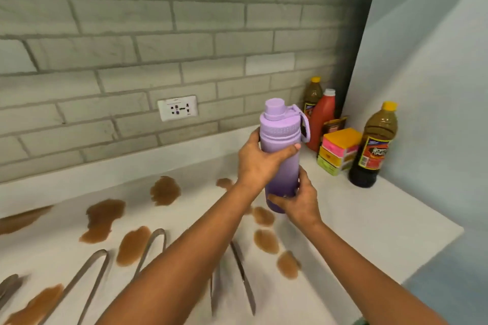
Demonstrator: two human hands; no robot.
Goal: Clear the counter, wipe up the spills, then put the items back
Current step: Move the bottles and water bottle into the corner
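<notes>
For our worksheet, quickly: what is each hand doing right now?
Left hand: holding the purple bottle near its top.
Right hand: holding the same bottle near its base.

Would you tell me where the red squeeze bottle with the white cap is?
The red squeeze bottle stands in the far right counter corner, between a brown bottle and stacked sponges.

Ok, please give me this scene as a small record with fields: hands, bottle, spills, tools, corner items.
left hand: grips the bottle near its top
right hand: grips the bottle near its base
bottle: purple, lid on, upright, held above the counter
spills: brown puddles across the counter, not wiped
tongs: several metal pairs lying among the spills
corner items: red bottle, two dark bottles, sponge pack
</notes>
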